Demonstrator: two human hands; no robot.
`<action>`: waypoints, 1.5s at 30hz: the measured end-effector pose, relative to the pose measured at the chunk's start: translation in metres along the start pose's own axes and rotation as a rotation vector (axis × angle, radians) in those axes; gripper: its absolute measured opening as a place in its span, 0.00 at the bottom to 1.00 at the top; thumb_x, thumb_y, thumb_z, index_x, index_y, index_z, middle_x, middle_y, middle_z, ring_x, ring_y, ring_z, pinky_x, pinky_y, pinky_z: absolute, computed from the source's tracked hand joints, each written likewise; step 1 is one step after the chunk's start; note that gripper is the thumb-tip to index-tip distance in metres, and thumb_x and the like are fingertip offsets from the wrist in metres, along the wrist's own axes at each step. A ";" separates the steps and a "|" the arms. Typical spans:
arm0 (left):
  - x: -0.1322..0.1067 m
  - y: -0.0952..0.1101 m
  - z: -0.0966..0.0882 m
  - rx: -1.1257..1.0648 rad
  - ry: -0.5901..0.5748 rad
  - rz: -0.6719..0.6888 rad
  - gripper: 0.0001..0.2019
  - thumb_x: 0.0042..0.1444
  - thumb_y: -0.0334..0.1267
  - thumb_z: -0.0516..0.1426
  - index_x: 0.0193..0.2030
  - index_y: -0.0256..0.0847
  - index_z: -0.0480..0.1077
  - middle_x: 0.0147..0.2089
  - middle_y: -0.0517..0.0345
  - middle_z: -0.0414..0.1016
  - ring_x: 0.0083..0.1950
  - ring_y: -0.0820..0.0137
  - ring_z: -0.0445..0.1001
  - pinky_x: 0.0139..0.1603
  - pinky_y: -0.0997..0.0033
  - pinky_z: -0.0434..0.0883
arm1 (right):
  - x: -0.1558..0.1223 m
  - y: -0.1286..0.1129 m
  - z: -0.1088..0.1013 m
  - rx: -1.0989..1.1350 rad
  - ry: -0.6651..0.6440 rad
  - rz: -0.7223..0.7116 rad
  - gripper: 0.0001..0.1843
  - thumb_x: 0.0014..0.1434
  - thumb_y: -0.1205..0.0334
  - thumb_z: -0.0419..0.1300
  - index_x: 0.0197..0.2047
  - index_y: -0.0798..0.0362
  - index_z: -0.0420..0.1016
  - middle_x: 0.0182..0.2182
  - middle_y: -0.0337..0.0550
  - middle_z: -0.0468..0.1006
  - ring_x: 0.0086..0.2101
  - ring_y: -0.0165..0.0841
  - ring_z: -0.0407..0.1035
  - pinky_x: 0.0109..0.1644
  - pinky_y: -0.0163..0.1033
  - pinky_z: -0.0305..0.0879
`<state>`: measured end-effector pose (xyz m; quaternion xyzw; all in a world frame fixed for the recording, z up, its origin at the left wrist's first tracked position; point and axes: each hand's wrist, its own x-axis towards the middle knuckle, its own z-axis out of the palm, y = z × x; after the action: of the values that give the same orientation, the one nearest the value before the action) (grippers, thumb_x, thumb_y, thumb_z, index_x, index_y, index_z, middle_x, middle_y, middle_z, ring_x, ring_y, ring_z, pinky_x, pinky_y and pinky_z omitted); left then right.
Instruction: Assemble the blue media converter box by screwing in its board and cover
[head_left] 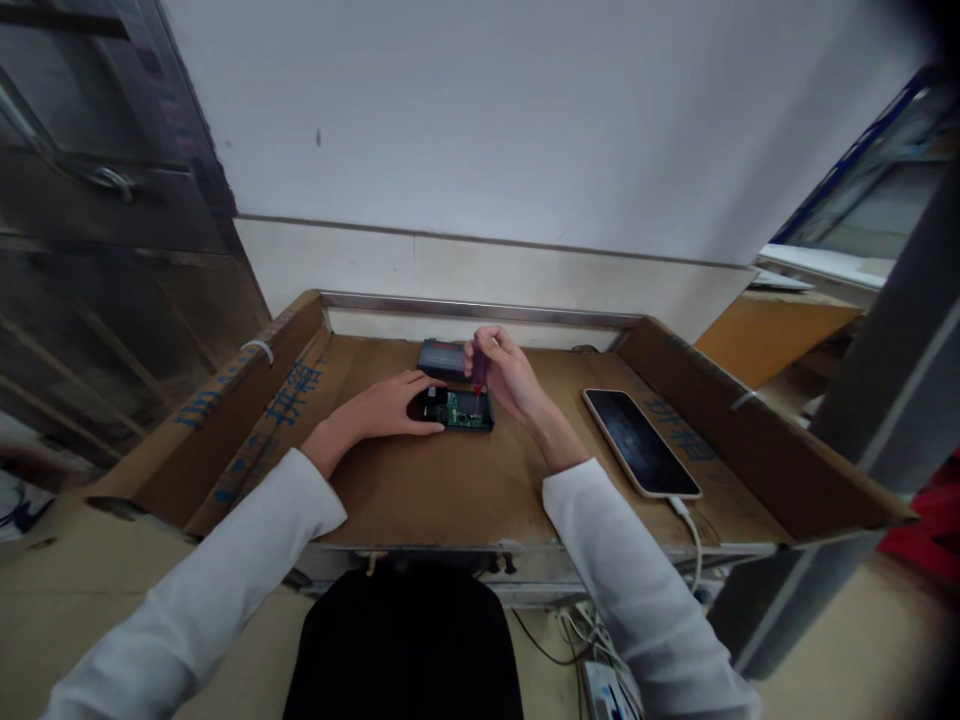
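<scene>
A small black plastic case (486, 424) lies on the cardboard-lined table, with a green circuit board (463, 415) inside it. My left hand (394, 404) is closed around the case's left end, thumb on the near side and fingers on the far side. In my right hand (504, 370) is a screwdriver (479, 372) with a purplish-red handle, held upright. Its thin shaft points down at the right part of the board; whether the tip touches a screw is too small to tell. Just behind the case sits a dark grey box-like part (441, 357), partly hidden by my right hand.
A phone (643, 443) lies to the right, with a white cable (691, 530) running off the front edge. Cardboard walls (750, 410) rise at both sides of the table (420, 500), and a wall (487, 262) stands behind. Several cables (581, 640) hang below.
</scene>
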<state>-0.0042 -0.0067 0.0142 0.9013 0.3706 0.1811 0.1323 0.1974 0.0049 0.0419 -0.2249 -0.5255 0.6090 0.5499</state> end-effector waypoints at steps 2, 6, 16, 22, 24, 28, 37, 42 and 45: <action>0.000 0.000 0.000 0.001 0.004 0.007 0.31 0.54 0.52 0.59 0.63 0.47 0.61 0.59 0.49 0.67 0.58 0.58 0.67 0.60 0.58 0.62 | -0.001 -0.004 -0.001 -0.013 -0.032 0.008 0.16 0.50 0.52 0.66 0.32 0.51 0.65 0.28 0.34 0.69 0.27 0.25 0.65 0.32 0.33 0.60; 0.000 0.000 0.000 0.014 0.008 0.009 0.31 0.54 0.52 0.59 0.62 0.46 0.61 0.58 0.49 0.67 0.57 0.58 0.68 0.59 0.58 0.63 | -0.001 -0.007 -0.003 0.060 -0.078 0.030 0.17 0.53 0.48 0.64 0.32 0.53 0.67 0.23 0.33 0.65 0.24 0.24 0.61 0.31 0.33 0.59; 0.000 -0.001 0.002 0.027 0.010 0.007 0.31 0.54 0.53 0.58 0.62 0.46 0.60 0.57 0.49 0.68 0.57 0.59 0.68 0.59 0.59 0.63 | 0.000 -0.002 -0.002 -0.004 0.006 0.002 0.20 0.50 0.50 0.66 0.33 0.47 0.59 0.21 0.28 0.62 0.22 0.24 0.58 0.28 0.31 0.56; 0.000 -0.001 0.002 0.028 0.002 0.008 0.30 0.54 0.53 0.58 0.62 0.45 0.61 0.58 0.48 0.67 0.58 0.57 0.67 0.60 0.57 0.62 | -0.001 -0.005 -0.009 -0.211 -0.036 -0.011 0.18 0.55 0.44 0.60 0.31 0.52 0.68 0.25 0.35 0.67 0.25 0.25 0.63 0.29 0.33 0.59; 0.000 -0.001 0.002 0.026 0.004 0.010 0.31 0.54 0.53 0.58 0.62 0.45 0.61 0.59 0.48 0.67 0.58 0.57 0.66 0.60 0.57 0.61 | -0.002 -0.006 -0.009 -0.197 -0.074 0.017 0.19 0.56 0.43 0.58 0.34 0.53 0.70 0.25 0.36 0.67 0.26 0.26 0.63 0.29 0.34 0.60; 0.001 -0.001 0.002 0.012 -0.006 0.010 0.31 0.55 0.54 0.57 0.63 0.47 0.60 0.60 0.49 0.67 0.59 0.57 0.66 0.60 0.56 0.61 | -0.002 -0.006 -0.005 -0.067 -0.093 0.090 0.21 0.57 0.40 0.56 0.37 0.52 0.68 0.21 0.31 0.59 0.22 0.25 0.58 0.29 0.34 0.59; 0.001 0.004 0.001 0.064 -0.009 -0.007 0.31 0.55 0.54 0.57 0.63 0.45 0.60 0.57 0.48 0.68 0.57 0.57 0.67 0.59 0.58 0.62 | -0.004 -0.004 -0.002 -0.138 -0.067 -0.010 0.18 0.56 0.48 0.60 0.35 0.45 0.54 0.21 0.27 0.64 0.20 0.25 0.57 0.24 0.31 0.53; 0.001 0.002 0.001 0.047 0.004 0.010 0.31 0.54 0.54 0.57 0.62 0.45 0.61 0.58 0.48 0.68 0.58 0.57 0.67 0.60 0.57 0.62 | -0.005 -0.012 -0.006 -0.139 -0.084 -0.071 0.14 0.55 0.50 0.61 0.32 0.50 0.64 0.26 0.35 0.67 0.26 0.27 0.63 0.28 0.34 0.59; 0.001 0.001 0.001 0.044 -0.001 0.016 0.31 0.54 0.54 0.57 0.62 0.45 0.61 0.58 0.48 0.68 0.58 0.57 0.67 0.60 0.57 0.61 | -0.004 -0.012 -0.003 -0.044 -0.110 -0.012 0.15 0.58 0.47 0.58 0.32 0.51 0.65 0.22 0.33 0.60 0.23 0.25 0.57 0.29 0.34 0.58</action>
<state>-0.0021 -0.0069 0.0138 0.9071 0.3670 0.1737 0.1110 0.2065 0.0006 0.0500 -0.2001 -0.5693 0.6056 0.5188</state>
